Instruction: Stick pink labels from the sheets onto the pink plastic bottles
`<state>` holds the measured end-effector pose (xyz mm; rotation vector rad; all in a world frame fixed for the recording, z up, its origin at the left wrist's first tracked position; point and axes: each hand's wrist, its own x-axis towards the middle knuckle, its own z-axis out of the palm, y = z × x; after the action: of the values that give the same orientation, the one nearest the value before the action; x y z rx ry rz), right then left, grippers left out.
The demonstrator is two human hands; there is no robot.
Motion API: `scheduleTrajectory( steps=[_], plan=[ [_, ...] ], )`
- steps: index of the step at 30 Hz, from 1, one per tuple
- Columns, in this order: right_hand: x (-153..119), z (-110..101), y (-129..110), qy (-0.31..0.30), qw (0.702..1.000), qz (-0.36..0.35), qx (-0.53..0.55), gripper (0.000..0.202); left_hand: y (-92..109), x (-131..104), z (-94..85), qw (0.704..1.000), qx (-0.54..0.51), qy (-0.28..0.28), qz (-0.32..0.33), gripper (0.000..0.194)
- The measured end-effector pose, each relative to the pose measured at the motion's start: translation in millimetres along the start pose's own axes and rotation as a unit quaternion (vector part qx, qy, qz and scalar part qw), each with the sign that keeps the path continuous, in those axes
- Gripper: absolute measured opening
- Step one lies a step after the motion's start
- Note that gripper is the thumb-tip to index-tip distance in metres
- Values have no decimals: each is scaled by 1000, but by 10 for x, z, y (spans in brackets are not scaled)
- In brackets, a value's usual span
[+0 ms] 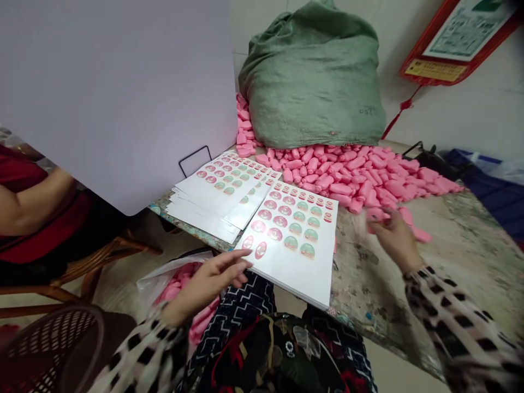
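Note:
My left hand (221,273) is by the lower left corner of a stack of white sticker sheets (303,278), its fingers stretched out and its fingertips at the edge. Rows of pink and green round stickers and small oval ones cover the top sheet. To the right, over the worn tabletop, the fingers of my right hand (395,237) are closed round a small pink plastic bottle (374,217), slightly blurred. Two more pink bottles (421,234) lie just beyond that hand.
A big heap of pink bottles (368,174) spreads across the back of the table (470,262), below a bulging green sack (315,82). More sticker sheets (204,213) lie left of the stack. A pale panel (135,98) stands at left, with a person's arm (36,202) behind it.

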<state>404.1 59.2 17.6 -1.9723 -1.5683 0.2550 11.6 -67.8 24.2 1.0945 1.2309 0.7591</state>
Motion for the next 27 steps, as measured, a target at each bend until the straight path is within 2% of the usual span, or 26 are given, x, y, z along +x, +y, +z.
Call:
scheduleTrajectory(
  steps=[1,3,5,6,7,8,10,12,14,15,17,19,22,27],
  plan=[
    [-216,39,-271,-40,990,-1,137,52,50,79,165,998,-59,-14,16,50],
    [-705,169,-820,-188,917,2,352,51,98,219,463,982,-177,-39,44,50],
    [-1147,331,-1255,-287,850,4,442,40,101,316,668,957,-277,-63,53,46],
    [-1308,408,-1397,-306,832,-9,462,35,95,344,719,946,-313,-65,51,43],
    [-1415,474,-1483,-310,828,-33,466,34,86,359,733,939,-336,-56,51,41],
    [-1467,529,-1517,-309,840,-58,442,35,75,361,709,936,-345,-38,51,39],
    [-1432,613,-1472,-289,885,-91,353,37,48,342,578,950,-307,19,49,38],
    [-1303,685,-1368,-272,927,-114,233,33,15,313,399,977,-180,96,64,37],
    [-1187,763,-1296,-264,946,-138,126,28,-22,300,249,982,17,157,99,29],
    [-1155,803,-1285,-261,950,-151,85,27,-40,303,198,970,120,171,122,25],
    [-1140,871,-1311,-243,956,-165,23,23,-75,324,146,929,296,162,150,23],
    [-1165,916,-1369,-220,960,-170,-21,21,-103,355,142,887,412,143,149,28],
    [-1197,942,-1440,-201,961,-177,-68,20,-128,384,161,849,494,132,133,36],
    [-1195,941,-1473,-200,950,-207,-119,24,-149,370,175,836,519,134,116,41]
  ],
)
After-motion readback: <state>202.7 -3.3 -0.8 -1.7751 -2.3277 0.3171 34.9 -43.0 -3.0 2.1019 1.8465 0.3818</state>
